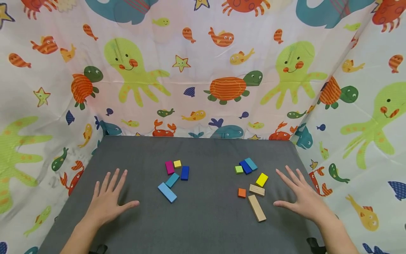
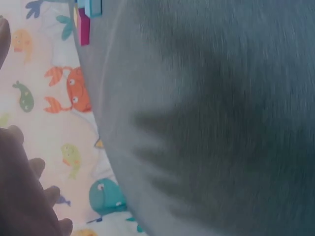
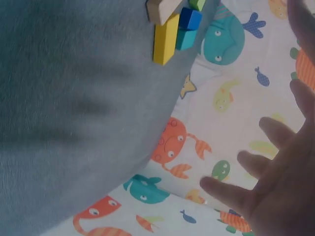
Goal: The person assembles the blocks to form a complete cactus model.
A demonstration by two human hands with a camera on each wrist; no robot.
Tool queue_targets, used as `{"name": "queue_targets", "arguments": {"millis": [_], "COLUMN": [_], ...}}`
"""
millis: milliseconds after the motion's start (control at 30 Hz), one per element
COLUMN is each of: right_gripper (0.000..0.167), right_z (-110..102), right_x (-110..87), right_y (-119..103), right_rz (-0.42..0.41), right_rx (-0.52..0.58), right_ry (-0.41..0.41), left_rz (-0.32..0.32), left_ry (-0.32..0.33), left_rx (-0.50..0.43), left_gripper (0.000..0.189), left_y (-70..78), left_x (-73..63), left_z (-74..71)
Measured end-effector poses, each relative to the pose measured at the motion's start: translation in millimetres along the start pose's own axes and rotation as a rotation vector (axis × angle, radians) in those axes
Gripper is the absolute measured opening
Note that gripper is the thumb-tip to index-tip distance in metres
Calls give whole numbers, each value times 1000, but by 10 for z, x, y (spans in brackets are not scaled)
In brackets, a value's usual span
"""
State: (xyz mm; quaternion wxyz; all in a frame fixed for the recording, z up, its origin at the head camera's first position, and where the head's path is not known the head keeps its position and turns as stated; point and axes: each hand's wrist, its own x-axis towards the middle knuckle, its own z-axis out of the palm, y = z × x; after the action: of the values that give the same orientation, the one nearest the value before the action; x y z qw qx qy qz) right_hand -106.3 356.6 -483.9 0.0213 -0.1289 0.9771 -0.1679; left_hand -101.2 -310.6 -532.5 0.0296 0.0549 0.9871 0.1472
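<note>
Left of the orange cube [image 1: 241, 193], well apart, lies a long light-blue block [image 1: 167, 192]; farther left, the left hand [image 1: 107, 203] is splayed, fingers straight. Right of the cube, the right hand [image 1: 301, 197] is splayed too, with a long wooden block [image 1: 257, 208] and a yellow block [image 1: 262, 180] between them.

Head camera faces down; wrist views (nearer) share the tabletop [image 1: 203, 227].

light-blue block [image 2: 93, 7] cut off by left wrist view's top edge, wooden block [image 3: 160, 11] by right wrist view's
</note>
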Motion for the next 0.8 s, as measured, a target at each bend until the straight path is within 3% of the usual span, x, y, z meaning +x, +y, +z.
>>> {"name": "queue_targets", "arguments": {"millis": [200, 400, 567, 800], "right_gripper": [114, 103, 90, 82], "right_z": [84, 204, 323, 479], "right_x": [45, 75, 94, 123], "right_y": [-79, -98, -89, -108], "right_rz": [17, -9, -14, -32], "right_rx": [79, 214, 313, 364], "right_ry": [-64, -92, -150, -222], "left_rz": [17, 18, -22, -108], "left_ry": [74, 94, 57, -13], "left_rx": [-34, -27, -70, -200], "left_gripper": [120, 121, 122, 122], "left_y": [160, 332, 494, 740], "left_x": [12, 68, 151, 298], "left_z": [115, 243, 352, 515]}}
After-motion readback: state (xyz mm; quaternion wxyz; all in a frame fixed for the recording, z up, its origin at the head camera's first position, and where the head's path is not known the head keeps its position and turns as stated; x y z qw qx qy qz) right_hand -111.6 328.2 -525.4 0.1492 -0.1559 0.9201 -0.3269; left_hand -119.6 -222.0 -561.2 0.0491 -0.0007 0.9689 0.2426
